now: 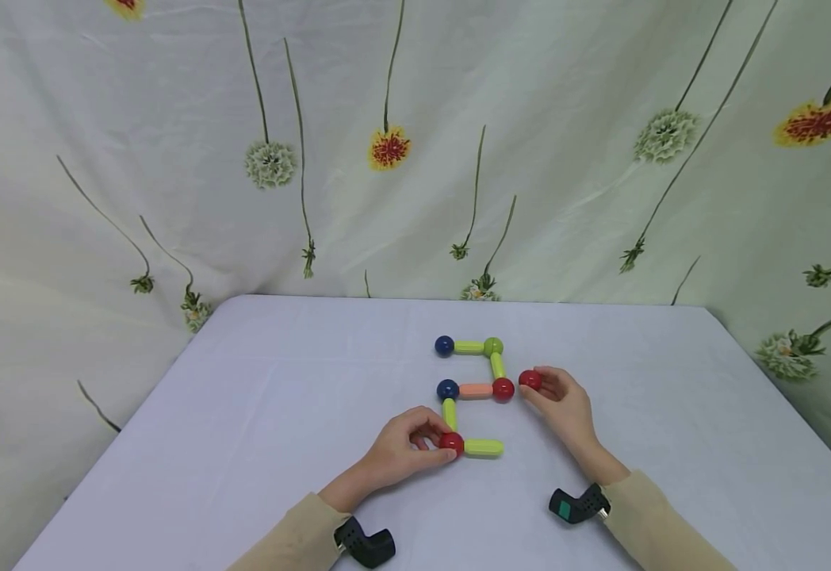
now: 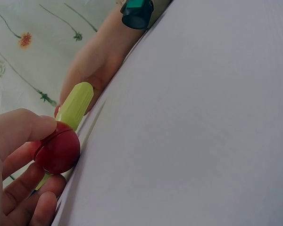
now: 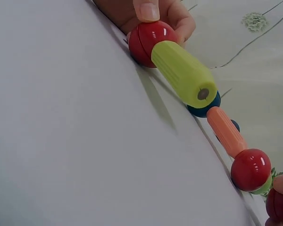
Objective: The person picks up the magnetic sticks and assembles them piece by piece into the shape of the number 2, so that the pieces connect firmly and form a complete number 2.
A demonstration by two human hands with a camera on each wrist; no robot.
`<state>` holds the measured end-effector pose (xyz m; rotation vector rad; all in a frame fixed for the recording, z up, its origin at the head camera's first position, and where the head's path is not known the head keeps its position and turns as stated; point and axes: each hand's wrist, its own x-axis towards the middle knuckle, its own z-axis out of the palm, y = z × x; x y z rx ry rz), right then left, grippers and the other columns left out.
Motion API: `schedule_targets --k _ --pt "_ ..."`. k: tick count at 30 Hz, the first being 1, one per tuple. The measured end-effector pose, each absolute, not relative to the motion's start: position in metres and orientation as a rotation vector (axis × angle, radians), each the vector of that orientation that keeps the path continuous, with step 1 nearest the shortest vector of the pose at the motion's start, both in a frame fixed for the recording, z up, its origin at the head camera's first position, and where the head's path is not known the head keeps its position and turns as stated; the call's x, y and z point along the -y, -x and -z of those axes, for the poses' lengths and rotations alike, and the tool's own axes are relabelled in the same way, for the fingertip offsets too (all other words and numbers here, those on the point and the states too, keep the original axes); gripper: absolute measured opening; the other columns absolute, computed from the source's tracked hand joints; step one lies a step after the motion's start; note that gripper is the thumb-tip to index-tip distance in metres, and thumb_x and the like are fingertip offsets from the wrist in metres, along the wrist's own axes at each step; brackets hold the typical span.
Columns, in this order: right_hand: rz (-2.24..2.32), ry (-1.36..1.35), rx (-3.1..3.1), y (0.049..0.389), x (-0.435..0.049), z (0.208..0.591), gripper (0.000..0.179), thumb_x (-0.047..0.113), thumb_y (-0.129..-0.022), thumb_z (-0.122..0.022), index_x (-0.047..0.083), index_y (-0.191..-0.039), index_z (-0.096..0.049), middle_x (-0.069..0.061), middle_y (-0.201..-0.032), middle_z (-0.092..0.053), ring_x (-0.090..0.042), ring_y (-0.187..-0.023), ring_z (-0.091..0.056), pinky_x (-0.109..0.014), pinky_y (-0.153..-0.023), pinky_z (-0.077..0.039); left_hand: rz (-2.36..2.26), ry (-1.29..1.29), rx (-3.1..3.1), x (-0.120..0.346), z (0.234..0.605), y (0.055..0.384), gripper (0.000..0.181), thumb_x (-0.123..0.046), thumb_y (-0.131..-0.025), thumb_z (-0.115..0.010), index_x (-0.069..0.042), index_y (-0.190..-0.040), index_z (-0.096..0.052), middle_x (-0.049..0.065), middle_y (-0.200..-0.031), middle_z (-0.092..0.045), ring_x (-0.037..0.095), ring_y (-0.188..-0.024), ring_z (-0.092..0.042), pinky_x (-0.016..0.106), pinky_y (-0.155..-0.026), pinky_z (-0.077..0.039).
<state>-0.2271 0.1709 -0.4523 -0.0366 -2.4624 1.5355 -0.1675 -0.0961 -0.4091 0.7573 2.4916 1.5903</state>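
Observation:
On the table lies a zigzag chain of balls and ribbed rods. My left hand pinches the red ball at its near left corner, thumb and fingers around it. From that ball a yellow-green rod points right with a free end, and another yellow-green rod leads back to a blue ball. A salmon rod joins this to a second red ball. Just right of it, my right hand holds a separate red ball between thumb and fingers, also seen partly in the right wrist view.
Farther back the chain continues through a yellow-green rod, a green ball, another yellow-green rod and a dark blue ball. A white cloth covers the table. Behind hangs a flower-printed curtain.

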Motion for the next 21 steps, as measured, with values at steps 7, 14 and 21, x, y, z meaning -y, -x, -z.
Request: schedule_targets --k 7,14,21 --pt "-1.554 0.01 2.503 0.215 -0.171 0.452 0.046 0.021 -0.082 -0.074 0.005 -0.121 -0.056 -0.013 -0.116 -0.06 -0.024 -0.104 -0.058 -0.02 -0.084 -0.048 -1.576 -0.759 -2.524 0.098 0.436 0.181 0.023 -0.013 -0.079 -0.075 -0.01 -0.099 -0.064 -0.001 -0.093 -0.062 0.022 -0.086 -0.059 0.026 -0.069 -0.049" --pt "-1.577 -0.057 2.508 0.203 -0.169 0.449 0.043 0.018 -0.082 -0.074 0.004 -0.119 -0.057 -0.012 -0.115 -0.061 -0.024 -0.103 -0.057 -0.018 -0.084 -0.047 -1.594 -0.787 -2.51 0.101 0.446 0.187 0.023 -0.022 -0.079 -0.077 -0.016 -0.098 -0.064 -0.006 -0.091 -0.061 0.015 -0.085 -0.058 0.024 -0.069 -0.049" --pt "-1.618 -0.112 2.523 0.195 -0.17 0.45 0.043 0.014 -0.079 -0.075 0.005 -0.118 -0.058 -0.01 -0.112 -0.062 -0.022 -0.1 -0.058 -0.019 -0.084 -0.047 -1.581 -0.779 -2.518 0.1 0.446 0.187 0.023 -0.024 -0.08 -0.076 -0.016 -0.098 -0.064 -0.007 -0.091 -0.061 0.014 -0.085 -0.058 0.024 -0.07 -0.049"
